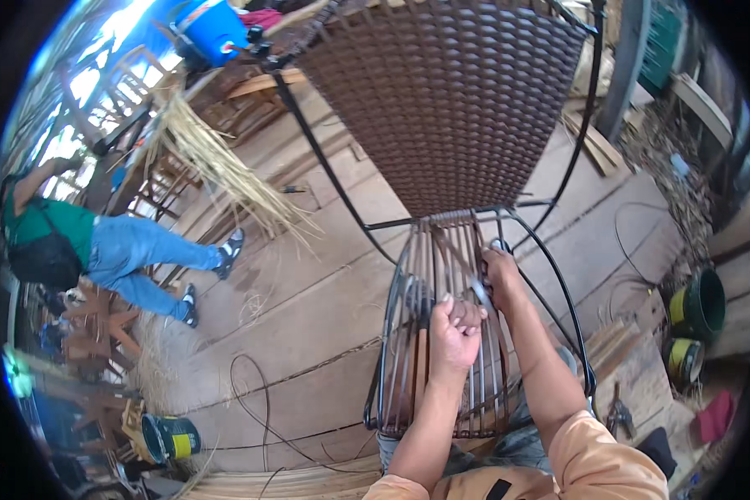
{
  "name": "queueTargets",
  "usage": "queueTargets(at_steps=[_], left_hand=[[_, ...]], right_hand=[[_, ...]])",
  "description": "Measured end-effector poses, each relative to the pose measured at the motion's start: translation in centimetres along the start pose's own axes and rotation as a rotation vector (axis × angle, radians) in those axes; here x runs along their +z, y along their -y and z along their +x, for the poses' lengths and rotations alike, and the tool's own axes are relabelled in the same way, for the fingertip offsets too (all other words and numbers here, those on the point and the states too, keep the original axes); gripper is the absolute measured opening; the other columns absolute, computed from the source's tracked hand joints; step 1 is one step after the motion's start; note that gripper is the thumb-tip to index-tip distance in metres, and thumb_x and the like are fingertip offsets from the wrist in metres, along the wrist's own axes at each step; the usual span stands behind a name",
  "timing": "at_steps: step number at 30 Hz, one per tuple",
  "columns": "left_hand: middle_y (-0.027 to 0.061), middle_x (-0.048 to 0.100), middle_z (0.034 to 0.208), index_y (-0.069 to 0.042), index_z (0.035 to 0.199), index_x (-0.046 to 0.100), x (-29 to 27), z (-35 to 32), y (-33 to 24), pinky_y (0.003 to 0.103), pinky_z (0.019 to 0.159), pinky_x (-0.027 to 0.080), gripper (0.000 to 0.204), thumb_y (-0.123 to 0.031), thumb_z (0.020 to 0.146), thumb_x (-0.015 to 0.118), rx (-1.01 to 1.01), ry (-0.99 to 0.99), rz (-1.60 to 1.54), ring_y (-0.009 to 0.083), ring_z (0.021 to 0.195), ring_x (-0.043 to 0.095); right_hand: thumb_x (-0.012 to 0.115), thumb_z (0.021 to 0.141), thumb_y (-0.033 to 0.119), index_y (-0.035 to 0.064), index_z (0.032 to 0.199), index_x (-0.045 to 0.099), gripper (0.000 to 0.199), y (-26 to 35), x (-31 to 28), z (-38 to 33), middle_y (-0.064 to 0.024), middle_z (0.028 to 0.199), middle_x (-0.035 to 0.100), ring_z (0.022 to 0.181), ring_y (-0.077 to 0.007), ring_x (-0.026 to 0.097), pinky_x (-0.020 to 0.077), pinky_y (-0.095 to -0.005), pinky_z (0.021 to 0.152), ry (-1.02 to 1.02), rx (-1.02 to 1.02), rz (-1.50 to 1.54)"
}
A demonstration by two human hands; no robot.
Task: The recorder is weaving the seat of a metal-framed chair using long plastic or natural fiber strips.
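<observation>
A chair with a black metal frame and a woven dark brown back (450, 92) stands in front of me. Long brown strips (429, 267) run lengthwise across its seat, with gaps between them. My left hand (457, 329) is closed in a fist above the middle of the seat, on a glossy weaving strip (481, 293) that shows between my two hands. Farther forward, my right hand (498, 273) is closed at the seat's right side, close to the frame. Its fingers curl down among the strips, so what they grip is partly hidden.
At the left a person in a green shirt (62, 225) stands by a bundle of pale dry strands (217, 158). A thin cord (262, 392) loops over the plank floor (308, 292). Dark green buckets (698, 304) stand at the right; pliers (618, 414) lie near my right elbow.
</observation>
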State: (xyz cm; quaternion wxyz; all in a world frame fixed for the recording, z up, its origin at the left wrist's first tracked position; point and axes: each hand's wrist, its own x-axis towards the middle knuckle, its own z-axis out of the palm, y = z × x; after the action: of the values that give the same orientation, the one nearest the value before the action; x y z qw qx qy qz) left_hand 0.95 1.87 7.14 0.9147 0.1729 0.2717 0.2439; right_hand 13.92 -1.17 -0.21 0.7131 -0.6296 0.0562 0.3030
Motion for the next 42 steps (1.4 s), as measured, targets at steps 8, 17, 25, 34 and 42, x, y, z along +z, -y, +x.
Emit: queueTargets(at_steps=[8, 17, 25, 34, 42], left_hand=[[-0.0001, 0.028, 0.047, -0.016, 0.054, 0.031, -1.3, -0.7, 0.1, 0.035, 0.068, 0.036, 0.034, -0.026, 0.084, 0.045, -0.003, 0.142, 0.053, 0.0146, 0.046, 0.029], [-0.0003, 0.027, 0.045, -0.015, 0.054, 0.03, -1.3, -1.1, 0.4, 0.035, 0.067, 0.037, 0.036, -0.027, 0.085, 0.046, -0.033, 0.103, 0.049, 0.0145, 0.045, 0.026], [-0.0047, 0.022, 0.045, -0.016, 0.052, 0.032, -0.4, -2.3, 0.4, 0.033, 0.064, 0.039, 0.038, -0.027, 0.081, 0.054, -0.041, 0.005, 0.124, 0.0118, 0.043, 0.027], [-0.0043, 0.024, 0.048, -0.016, 0.053, 0.031, -0.6, -2.6, 0.4, 0.029, 0.065, 0.037, 0.038, -0.025, 0.084, 0.05, 0.005, 0.163, 0.138, 0.0102, 0.047, 0.026], [-0.0021, 0.03, 0.053, -0.009, 0.055, 0.033, 1.0, -2.3, -0.4, 0.026, 0.051, 0.024, 0.038, -0.018, 0.091, 0.044, 0.227, 0.403, 0.375, 0.0088, 0.051, 0.028]], right_hand=[[0.046, 0.085, 0.019, 0.0017, 0.09, 0.058, 0.022, 0.6, 0.1, -1.0, -0.0046, 0.068, 0.053, 0.058, -0.0141, 0.047, 0.038, -0.0266, 0.05, -0.051, 0.031, 0.033], [0.046, 0.086, 0.016, -0.0064, 0.085, 0.058, 0.026, 0.8, 1.1, -0.5, -0.0236, 0.075, 0.06, 0.073, -0.0333, 0.059, 0.0447, -0.0378, 0.069, -0.218, -0.292, -0.426], [0.044, 0.083, 0.014, -0.0064, 0.085, 0.058, 0.025, 0.4, 1.2, 1.2, -0.0288, 0.08, 0.058, 0.081, -0.0426, 0.057, 0.0445, -0.0419, 0.073, -0.223, -0.38, -0.476], [0.046, 0.084, 0.017, -0.0075, 0.09, 0.058, 0.029, 1.5, 0.9, 1.7, -0.0279, 0.089, 0.06, 0.085, -0.0408, 0.059, 0.045, -0.0425, 0.075, -0.14, -0.247, -0.47], [0.048, 0.087, 0.021, -0.0003, 0.074, 0.055, 0.025, 5.1, -1.3, -3.7, -0.0084, 0.058, 0.056, 0.044, -0.0166, 0.052, 0.0402, -0.0302, 0.038, -0.006, -0.094, -0.487]])
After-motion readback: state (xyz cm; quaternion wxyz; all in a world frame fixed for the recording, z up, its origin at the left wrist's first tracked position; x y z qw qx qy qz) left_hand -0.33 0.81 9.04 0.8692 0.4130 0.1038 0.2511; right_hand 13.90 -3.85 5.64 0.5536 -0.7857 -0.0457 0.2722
